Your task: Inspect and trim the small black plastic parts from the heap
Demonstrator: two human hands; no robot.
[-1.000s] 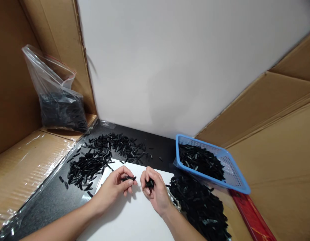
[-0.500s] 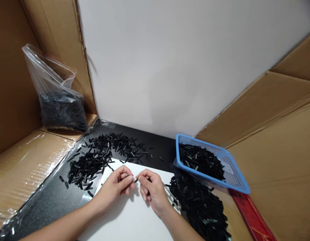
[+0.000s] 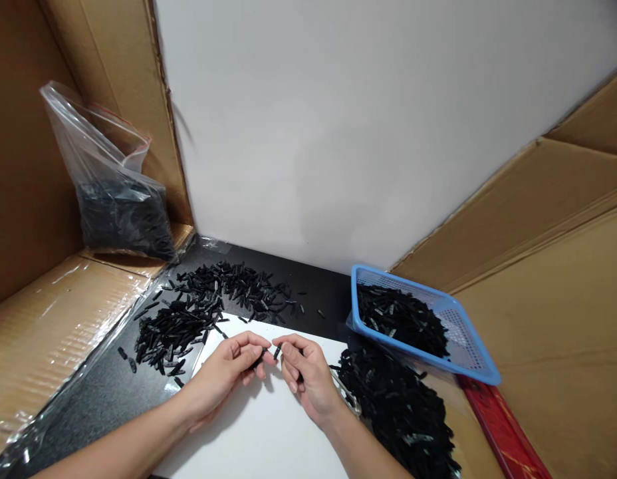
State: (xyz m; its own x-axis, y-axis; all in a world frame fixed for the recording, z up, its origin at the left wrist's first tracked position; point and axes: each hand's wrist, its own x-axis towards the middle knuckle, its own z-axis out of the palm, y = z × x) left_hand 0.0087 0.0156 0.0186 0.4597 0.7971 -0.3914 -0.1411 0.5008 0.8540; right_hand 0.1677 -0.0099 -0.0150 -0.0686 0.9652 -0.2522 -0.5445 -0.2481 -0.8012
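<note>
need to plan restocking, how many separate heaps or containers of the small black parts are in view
4: a plastic bag at far left, a loose pile on the black mat, a blue basket at right, and a heap below it. More may be hidden.

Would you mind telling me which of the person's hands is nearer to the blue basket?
Right. The right hand sits just left of the blue basket, beside the loose black pile below it; the left hand lies further left, beyond the right one.

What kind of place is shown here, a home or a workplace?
Probably a small piecework station for hand assembly or sorting. Loose black plastic parts lie heaped on the table, more fill a blue basket and a clear bag, and cardboard walls box in the spot.
</note>
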